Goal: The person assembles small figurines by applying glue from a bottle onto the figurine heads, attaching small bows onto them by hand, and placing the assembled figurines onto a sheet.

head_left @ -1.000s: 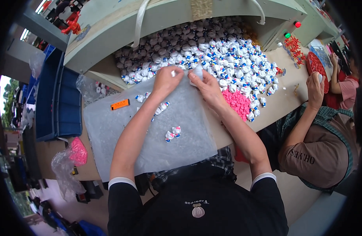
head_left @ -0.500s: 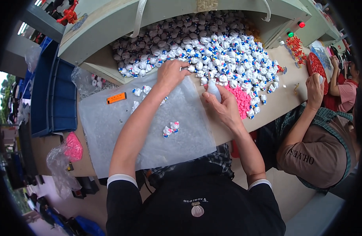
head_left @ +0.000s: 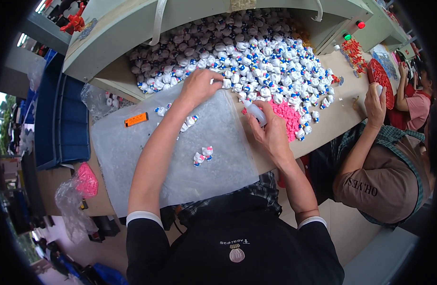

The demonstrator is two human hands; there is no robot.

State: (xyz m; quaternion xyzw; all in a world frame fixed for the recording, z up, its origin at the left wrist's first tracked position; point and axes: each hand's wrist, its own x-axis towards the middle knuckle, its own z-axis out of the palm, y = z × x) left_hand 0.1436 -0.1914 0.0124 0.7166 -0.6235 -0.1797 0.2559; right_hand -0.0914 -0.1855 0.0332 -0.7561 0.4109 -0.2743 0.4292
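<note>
My left hand (head_left: 197, 88) reaches to the front edge of a big heap of small white-and-blue figurines (head_left: 270, 64). Its thumb and fingers close on one white figurine (head_left: 226, 83) there. In my right hand (head_left: 274, 130) is a small translucent squeeze bottle (head_left: 256, 114), gripped with its narrow tip slanting up and left toward the left hand. Just beyond that hand lies a pile of pink pieces (head_left: 288, 118). On the translucent sheet (head_left: 180, 166) lie two figurines with pink parts (head_left: 203, 156); a few others, partly behind my left forearm, lie farther back.
An orange box (head_left: 136, 119) lies on the sheet's left. Blue bins (head_left: 69, 116) stand at the left, near a bag of pink pieces (head_left: 87, 180). A shelf edge (head_left: 194, 21) overhangs the heap. At the right a co-worker (head_left: 375, 180) sits close, near a red tray (head_left: 382, 84).
The bottle in my right hand has tipped from nearly upright to slanting left, its tip nearer the left hand. My left fingers have closed in on the figurine. The view has shifted slightly.
</note>
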